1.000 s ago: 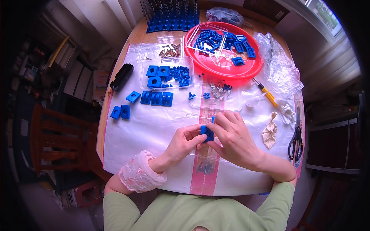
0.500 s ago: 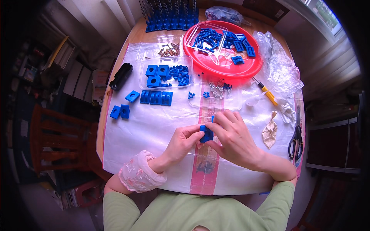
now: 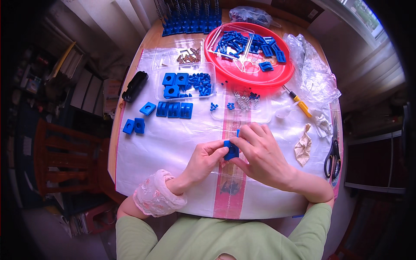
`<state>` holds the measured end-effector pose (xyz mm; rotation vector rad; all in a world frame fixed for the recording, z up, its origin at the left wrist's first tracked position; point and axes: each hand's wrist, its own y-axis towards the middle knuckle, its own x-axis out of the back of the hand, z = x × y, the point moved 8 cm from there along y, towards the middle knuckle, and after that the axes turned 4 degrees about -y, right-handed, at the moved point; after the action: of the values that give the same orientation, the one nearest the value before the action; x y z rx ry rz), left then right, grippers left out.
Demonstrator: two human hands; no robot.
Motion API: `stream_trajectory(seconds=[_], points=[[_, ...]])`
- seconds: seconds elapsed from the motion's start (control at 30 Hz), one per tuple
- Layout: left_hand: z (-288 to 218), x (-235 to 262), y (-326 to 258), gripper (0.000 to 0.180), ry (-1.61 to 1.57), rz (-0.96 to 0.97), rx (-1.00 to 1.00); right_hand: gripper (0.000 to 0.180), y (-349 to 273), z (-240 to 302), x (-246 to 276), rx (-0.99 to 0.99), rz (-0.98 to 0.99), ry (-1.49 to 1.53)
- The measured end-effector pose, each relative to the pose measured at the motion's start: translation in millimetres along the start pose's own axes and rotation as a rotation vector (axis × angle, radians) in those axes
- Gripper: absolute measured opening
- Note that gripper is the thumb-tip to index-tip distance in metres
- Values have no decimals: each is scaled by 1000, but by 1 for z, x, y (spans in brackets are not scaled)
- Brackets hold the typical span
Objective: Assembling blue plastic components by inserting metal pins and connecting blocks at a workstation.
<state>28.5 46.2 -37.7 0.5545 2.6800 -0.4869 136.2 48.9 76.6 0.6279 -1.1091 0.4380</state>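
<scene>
This looks like a home room, with pale curtains (image 3: 97, 21), 1 window (image 3: 363, 16), a slatted wooden chair (image 3: 60, 175), stacked books (image 3: 65, 60) and a wooden table (image 3: 152, 38).

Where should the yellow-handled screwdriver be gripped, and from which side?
Probably mid-handle on the screwdriver, from the person's near side: it lies slanted, thick yellow end nearest the person, thin shaft pointing away toward the red tray.

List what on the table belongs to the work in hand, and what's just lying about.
Likely in use:
blue block, held by left hand and right hand
row of three blue pieces
clear box of blue parts

Apparently just lying about:
scissors
crumpled clear plastic
beige scrap
</scene>
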Motion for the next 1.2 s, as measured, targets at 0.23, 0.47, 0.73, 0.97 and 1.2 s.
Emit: stream_trajectory(seconds=[0.23, 0.47, 0.73, 0.97, 1.2], points=[[-1, 0, 0, 26, 8, -9, 3, 38, 0, 0, 0, -2, 3, -2], [2, 0, 1, 27, -59, -8, 27, 52, 1, -5, -4, -28, 30, 36], [4, 0, 2, 32, -95, 66, 47, 55, 3, -24, 58, -129, -106, 120], [5, 0, 4, 31, -60, 56, 72, 39, -8, -29, 100, -159, -317, 41], [3, -2, 4, 31, -65, 66, 66, 24, -11, -33, 107, -176, -315, 46]])
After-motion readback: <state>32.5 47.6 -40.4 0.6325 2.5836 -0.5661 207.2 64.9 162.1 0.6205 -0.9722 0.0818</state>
